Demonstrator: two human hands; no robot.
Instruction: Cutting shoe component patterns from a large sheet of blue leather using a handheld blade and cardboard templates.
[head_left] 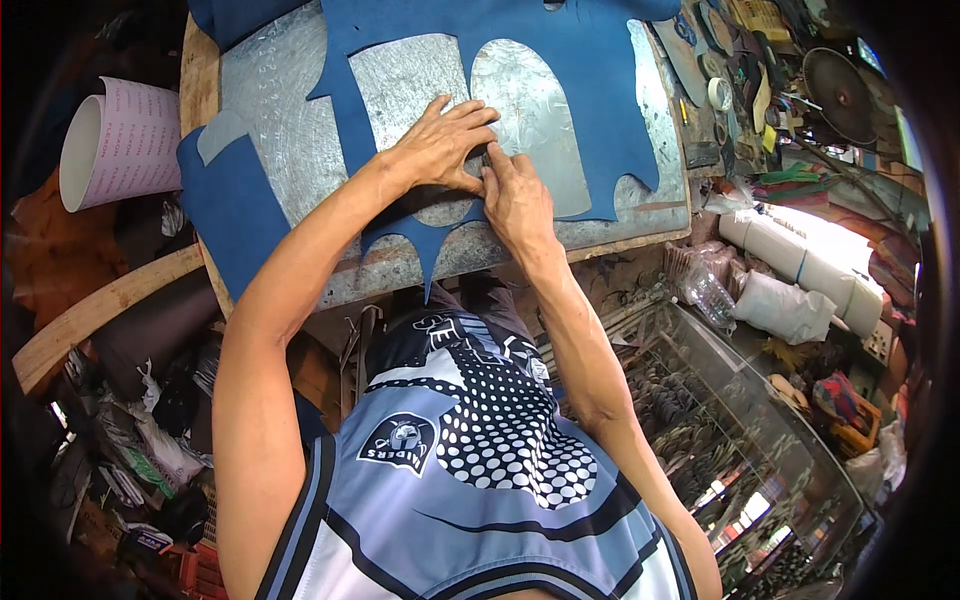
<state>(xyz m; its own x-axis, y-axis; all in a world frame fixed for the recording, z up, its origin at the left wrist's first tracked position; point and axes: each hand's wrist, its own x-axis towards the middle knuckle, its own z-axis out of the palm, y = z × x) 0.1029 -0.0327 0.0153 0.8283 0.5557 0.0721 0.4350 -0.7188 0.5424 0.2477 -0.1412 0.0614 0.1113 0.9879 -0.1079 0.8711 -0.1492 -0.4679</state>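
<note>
A blue leather-like sheet (610,110) with large shapes cut out of it lies over a scratched metal plate (275,120). My left hand (440,145) lies palm down with its fingers spread, across one of the cut-outs and the blue strip beside it. Close against it, my right hand (518,200) is closed, its fingers pointing away from me near the left thumb. Whatever the right fingers may hold is hidden beneath them. A dark patch shows under the hands, too shaded to make out. Toward me, a pointed blue scrap end (428,260) hangs over the front edge.
A roll of pale printed paper (120,145) stands left of the table. Tools and tape crowd the far right, near a round dark fan-like disc (838,95). Wrapped white rolls (800,260) lie at right, above a glass case (740,400). A curved wooden board (105,310) juts out at left.
</note>
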